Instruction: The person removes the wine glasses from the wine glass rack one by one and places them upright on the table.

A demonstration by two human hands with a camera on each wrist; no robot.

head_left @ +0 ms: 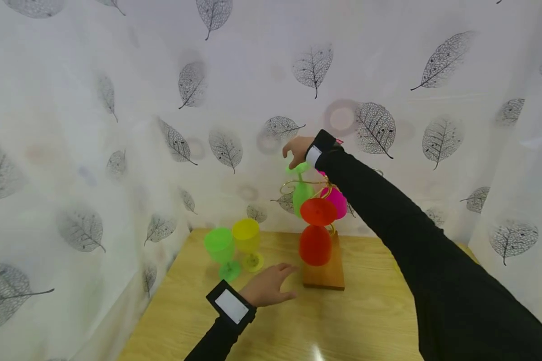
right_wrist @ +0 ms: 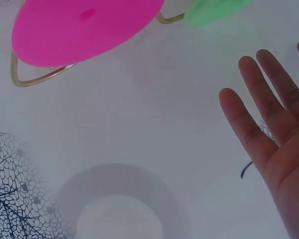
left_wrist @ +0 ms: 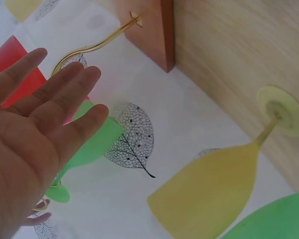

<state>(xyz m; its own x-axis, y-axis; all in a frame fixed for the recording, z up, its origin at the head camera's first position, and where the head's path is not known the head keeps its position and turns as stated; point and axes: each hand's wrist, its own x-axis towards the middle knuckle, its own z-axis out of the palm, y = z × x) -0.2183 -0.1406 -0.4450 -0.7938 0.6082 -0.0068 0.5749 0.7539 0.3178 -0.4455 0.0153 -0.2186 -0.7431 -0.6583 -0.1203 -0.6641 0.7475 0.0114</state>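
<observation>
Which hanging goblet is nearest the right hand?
The green hanging goblet, just below the right hand; the red goblet and pink goblet hang farther from it.

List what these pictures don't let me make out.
Head view: the yellow thing's shape, mostly behind the right sleeve.
Left wrist view: part of the hanging green glass, behind the left hand.
Left wrist view: the standing green glass's foot, cut off by the edge.
Right wrist view: the right hand's thumb, cut off by the edge.

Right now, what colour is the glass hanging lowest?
Orange-red; the glass shows best in the head view.
</observation>
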